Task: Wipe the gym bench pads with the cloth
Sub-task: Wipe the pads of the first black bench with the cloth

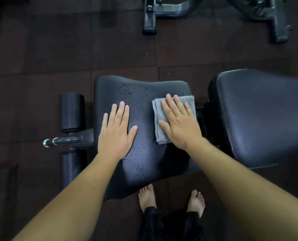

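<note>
cloth [157, 126] at seat pad [144, 94] right edge — right hand [181, 126] flat

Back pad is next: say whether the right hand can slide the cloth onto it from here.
Probably yes. The right hand lies flat on the cloth by the seat pad edge; only a gap separates it from the back pad.

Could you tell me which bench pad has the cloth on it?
The left pad, with the cloth under the right hand; the right pad carries nothing.
</note>
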